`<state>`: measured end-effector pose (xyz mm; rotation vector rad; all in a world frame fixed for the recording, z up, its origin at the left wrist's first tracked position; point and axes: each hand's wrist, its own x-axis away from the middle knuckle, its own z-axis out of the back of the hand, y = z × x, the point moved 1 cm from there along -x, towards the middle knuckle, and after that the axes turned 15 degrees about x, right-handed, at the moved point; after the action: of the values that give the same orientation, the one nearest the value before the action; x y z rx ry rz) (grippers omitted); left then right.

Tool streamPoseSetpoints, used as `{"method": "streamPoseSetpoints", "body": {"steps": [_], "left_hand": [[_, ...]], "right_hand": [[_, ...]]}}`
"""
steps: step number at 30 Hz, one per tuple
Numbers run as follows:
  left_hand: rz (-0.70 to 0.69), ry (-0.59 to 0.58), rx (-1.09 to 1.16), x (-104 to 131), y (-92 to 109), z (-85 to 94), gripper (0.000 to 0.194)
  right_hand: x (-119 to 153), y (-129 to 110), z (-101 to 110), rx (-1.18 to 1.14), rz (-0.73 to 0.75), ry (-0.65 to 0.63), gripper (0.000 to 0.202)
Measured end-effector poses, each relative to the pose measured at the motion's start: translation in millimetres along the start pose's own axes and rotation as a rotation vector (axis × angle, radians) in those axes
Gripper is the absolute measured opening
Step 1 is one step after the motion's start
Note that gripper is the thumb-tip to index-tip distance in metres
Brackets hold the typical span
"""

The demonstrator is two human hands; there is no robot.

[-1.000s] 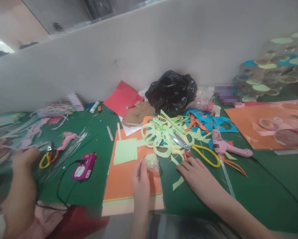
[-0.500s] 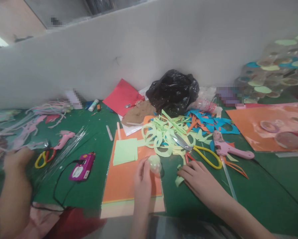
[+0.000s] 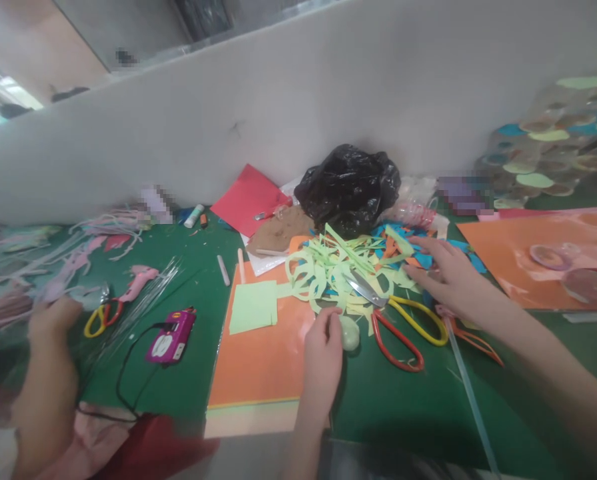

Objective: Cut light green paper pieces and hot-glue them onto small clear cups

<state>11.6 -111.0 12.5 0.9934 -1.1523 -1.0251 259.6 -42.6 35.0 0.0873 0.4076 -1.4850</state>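
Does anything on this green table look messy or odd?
Yes: the paper scraps lie in a tangled heap in front of the black bag, and the scissors lie partly over them, handles spread apart, which looks untidy. Nothing looks clearly damaged.

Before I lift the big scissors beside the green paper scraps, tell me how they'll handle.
The scissors should feel stiff, as their blades look metallic. The yellow loop and red loop stand apart, so lifting one may let the other swing. The blades lie among green paper scraps, so loose strips will probably drag along.
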Motion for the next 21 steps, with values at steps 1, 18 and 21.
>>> {"method": "streamPoseSetpoints", "body": {"steps": [1, 18, 21], "left_hand": [[-0.011, -0.012, -0.048, 0, 0, -1.6, 0.033], [-0.375, -0.031, -0.66, 2, 8, 1.7, 0.03], [-0.443, -0.152, -0.735, 6, 5, 1.7, 0.031]], "right_hand": [[9, -1, -5, -0.027, 0.016, 0.009, 0.056], [137, 61, 19, -0.046, -0.283, -0.035, 0.033], [153, 67, 15, -0.032, -0.353, -0.023, 0.029]]}}
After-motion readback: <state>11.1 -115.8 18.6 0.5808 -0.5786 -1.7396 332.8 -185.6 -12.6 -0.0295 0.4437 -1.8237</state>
